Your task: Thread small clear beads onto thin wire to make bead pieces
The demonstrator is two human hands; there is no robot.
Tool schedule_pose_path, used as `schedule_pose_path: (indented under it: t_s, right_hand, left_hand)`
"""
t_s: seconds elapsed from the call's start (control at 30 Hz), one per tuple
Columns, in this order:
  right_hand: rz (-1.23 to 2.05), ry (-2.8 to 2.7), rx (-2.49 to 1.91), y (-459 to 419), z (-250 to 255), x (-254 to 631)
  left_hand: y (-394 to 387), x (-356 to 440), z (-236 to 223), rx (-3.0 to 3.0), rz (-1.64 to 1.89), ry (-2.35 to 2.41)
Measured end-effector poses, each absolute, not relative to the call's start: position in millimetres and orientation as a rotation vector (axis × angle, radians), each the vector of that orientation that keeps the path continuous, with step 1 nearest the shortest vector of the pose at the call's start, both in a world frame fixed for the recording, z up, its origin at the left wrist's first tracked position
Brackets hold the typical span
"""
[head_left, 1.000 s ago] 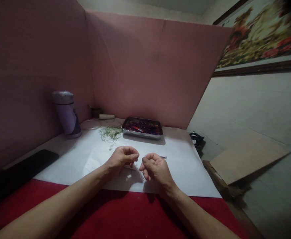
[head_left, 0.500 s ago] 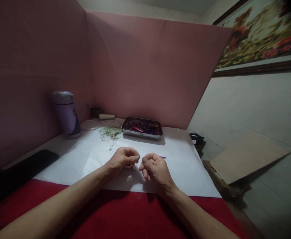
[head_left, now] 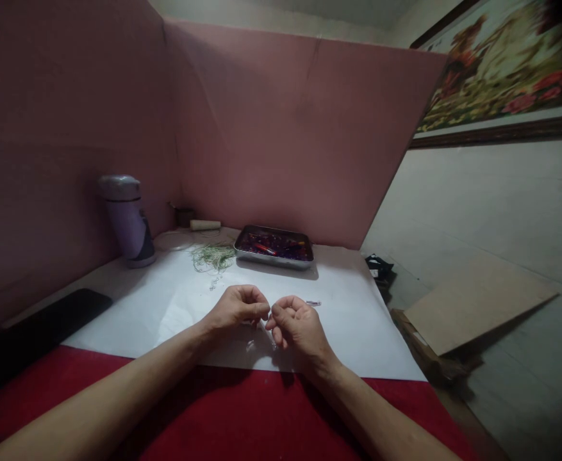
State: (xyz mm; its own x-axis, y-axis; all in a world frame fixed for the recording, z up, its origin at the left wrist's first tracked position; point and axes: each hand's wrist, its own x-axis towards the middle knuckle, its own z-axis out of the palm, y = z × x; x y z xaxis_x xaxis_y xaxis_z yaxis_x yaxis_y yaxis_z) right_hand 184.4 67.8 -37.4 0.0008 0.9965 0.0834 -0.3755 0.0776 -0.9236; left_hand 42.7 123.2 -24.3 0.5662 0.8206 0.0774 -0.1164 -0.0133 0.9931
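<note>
My left hand (head_left: 242, 306) is closed in a pinch above the white paper (head_left: 357, 326). Facing it, my right hand (head_left: 300, 323) also pinches with thumb and forefinger, and the two sets of fingertips nearly meet. Whatever they hold is too fine to make out. Small clear beads (head_left: 274, 346) show below the fingers, perhaps on a thread that I cannot trace. Just beyond my right hand lies a small slender object (head_left: 313, 303), its kind unclear. Several tiny clear pieces (head_left: 214, 282) are scattered past my left hand.
A metal tray (head_left: 275, 261) of dark purple beads stands at the back, beside a tangle of green thread (head_left: 212, 257). A purple flask (head_left: 129, 221) is at the left, behind a black flat object (head_left: 45, 320). Pink panels (head_left: 281, 134) enclose the back and left. Red cloth (head_left: 204, 416) covers the near edge.
My right hand has shifted slightly left, narrowing the gap between the fingertips. My left hand has hardly moved. More of the slender object behind my right hand now shows.
</note>
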Motion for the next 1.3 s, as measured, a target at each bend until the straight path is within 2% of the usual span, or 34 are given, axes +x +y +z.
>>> schedule_pose_path:
  t_s: [0.87, 1.03, 1.3]
  right_hand:
    - [1.394, -0.96, -0.819, 66.5, -39.0, 182.5]
    - [1.326, -0.954, -0.939, 66.4, -39.1, 185.4]
    - [1.282, -0.969, -0.925, 68.5, -34.1, 187.6]
  left_hand:
    - [122.2, 44.6, -25.5, 1.342, 0.865, 0.551]
    - [120.6, 44.3, -20.5, 1.373, 0.922, 0.654]
    - [122.5, 41.0, -17.3, 1.151, 0.897, 0.5]
